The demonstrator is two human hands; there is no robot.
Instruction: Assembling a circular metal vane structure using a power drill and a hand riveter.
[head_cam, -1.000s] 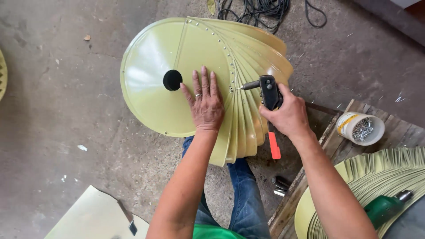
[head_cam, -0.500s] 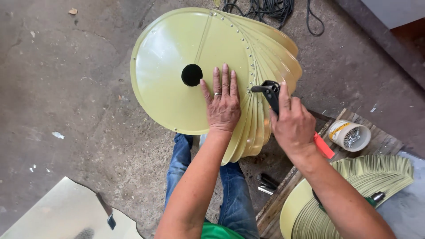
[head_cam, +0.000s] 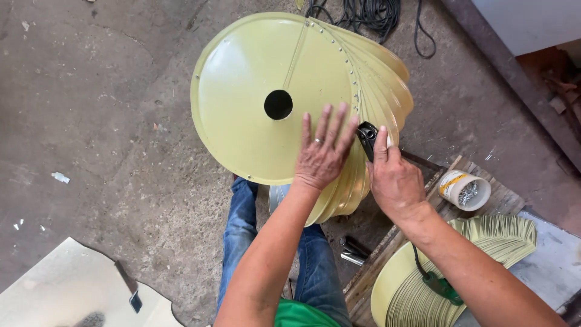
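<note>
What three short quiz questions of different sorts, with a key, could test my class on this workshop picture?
1. True or false: the left hand lies flat with spread fingers on the round pale-green metal disc with a central hole.
2. Multiple choice: the right hand grips A) a paintbrush, B) a black hand tool at the disc's edge, C) a yellow cloth.
3. What does the small white tub on the wooden pallet contain?

Key: 1 true; 2 B; 3 small silvery metal fasteners, too small to tell the exact kind.
</note>
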